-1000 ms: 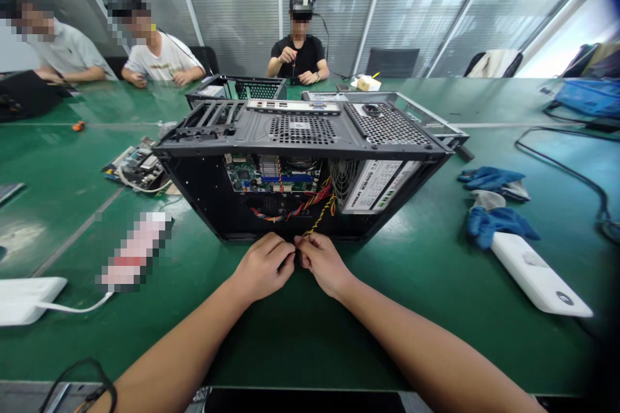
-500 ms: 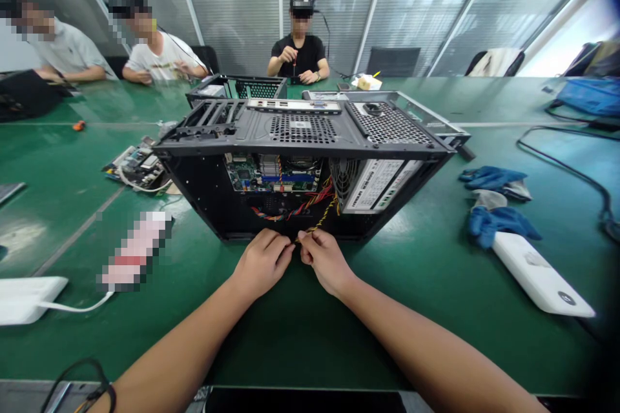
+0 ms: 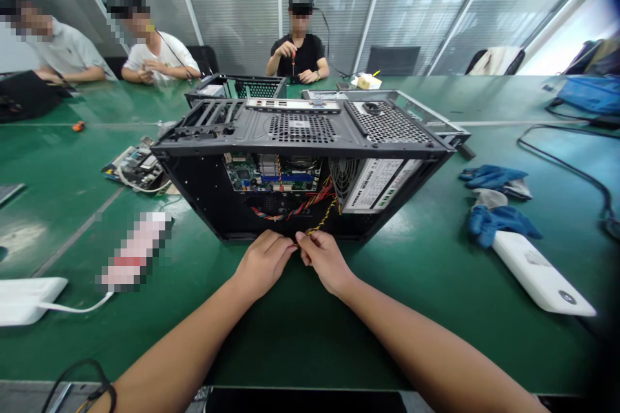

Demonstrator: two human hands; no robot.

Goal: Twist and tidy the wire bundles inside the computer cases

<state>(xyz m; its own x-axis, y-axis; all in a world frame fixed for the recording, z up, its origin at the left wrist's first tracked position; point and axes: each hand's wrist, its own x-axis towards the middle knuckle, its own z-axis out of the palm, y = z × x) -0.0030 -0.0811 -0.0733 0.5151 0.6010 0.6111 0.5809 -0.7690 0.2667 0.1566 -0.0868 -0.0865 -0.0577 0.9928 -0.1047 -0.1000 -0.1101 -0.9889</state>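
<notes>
An open black computer case (image 3: pixel 300 135) lies on its side on the green table (image 3: pixel 290 329). Inside it I see a motherboard (image 3: pixel 271 173), a power supply (image 3: pixel 375 182) and a bundle of coloured cables (image 3: pixel 295 208). My left hand (image 3: pixel 263 262) and my right hand (image 3: pixel 323 259) meet at the case's front edge. Both are closed in a pinch on the end of a yellow-black cable (image 3: pixel 323 219) that runs out of the case. What lies between the fingertips is hidden.
Blue gloves (image 3: pixel 494 200) and a white device (image 3: pixel 540 274) lie at the right. A loose circuit board (image 3: pixel 138 166) and another white device (image 3: pixel 26 300) lie at the left. A second case (image 3: pixel 237 87) stands behind. Three people sit at the far side.
Both hands have shifted slightly toward the case, still pinching the yellow-black cable. The people at the far side moved their hands a little.
</notes>
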